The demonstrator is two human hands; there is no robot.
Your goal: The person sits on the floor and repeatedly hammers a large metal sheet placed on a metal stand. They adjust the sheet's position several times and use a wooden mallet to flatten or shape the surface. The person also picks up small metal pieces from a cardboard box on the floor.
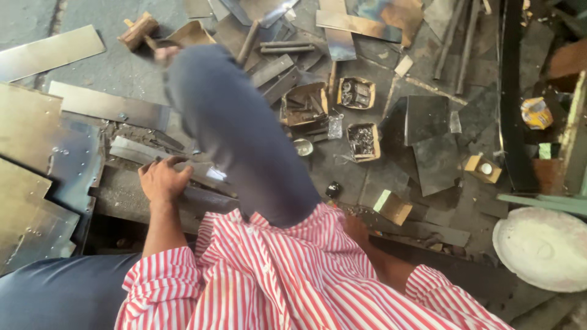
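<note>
My left hand (162, 180) lies on a long grey metal strip (205, 198) that rests on a dark slab, fingers curled over its far edge. My raised leg in dark blue trousers (244, 134) fills the middle of the view, its foot near a wooden mallet (139, 30). My right hand (356, 227) reaches down behind the knee and the red-and-white striped shirt (275, 275). Most of it is hidden, so its grasp cannot be made out. It is close to a flat metal bar (422, 229) on the floor.
Large steel sheets (36, 153) lie at the left. Open cardboard boxes of small metal parts (362, 142) (356, 93) stand on the floor ahead, among scattered bars and plate offcuts. A white round dish (544, 247) sits at the right, and a small black round object (333, 189) is near my knee.
</note>
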